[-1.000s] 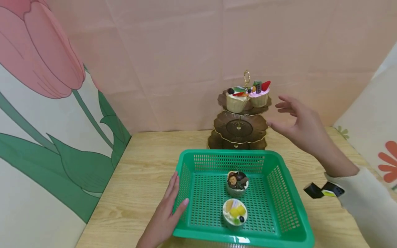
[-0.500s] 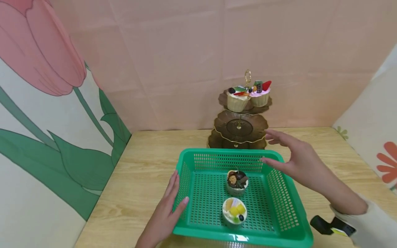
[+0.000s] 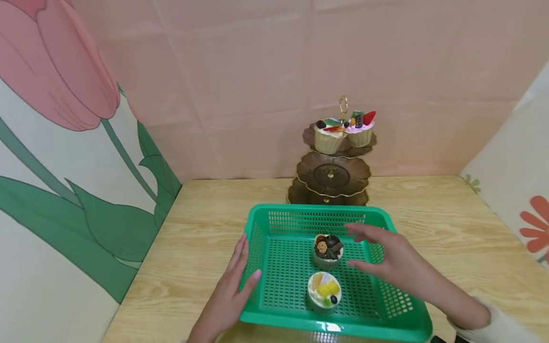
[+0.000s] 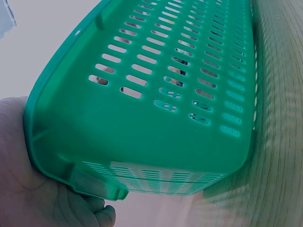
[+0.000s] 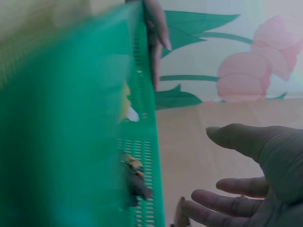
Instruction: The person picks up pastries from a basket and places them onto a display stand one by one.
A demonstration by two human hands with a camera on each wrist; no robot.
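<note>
In the head view a green plastic basket holds two cupcakes. One cupcake has dark chocolate and a walnut-like piece on top. Nearer the front, a cream-topped cupcake carries yellow fruit cubes and a dark berry. My left hand rests at the basket's left rim, fingers straight along the outside and thumb extended over the edge; the left wrist view shows that hand beside the rim. Above the basket's right side, my right hand has thumb and fingers apart around air, just right of the chocolate cupcake.
Behind the basket stands a brown tiered stand with gold edges. Its top tier bears a cream cupcake and a pink-topped cupcake. The wooden table meets a pink backdrop at the rear.
My right hand has come down and toward me, from beside the stand's top tier to over the basket next to the chocolate cupcake. The left hand stays at the rim.
</note>
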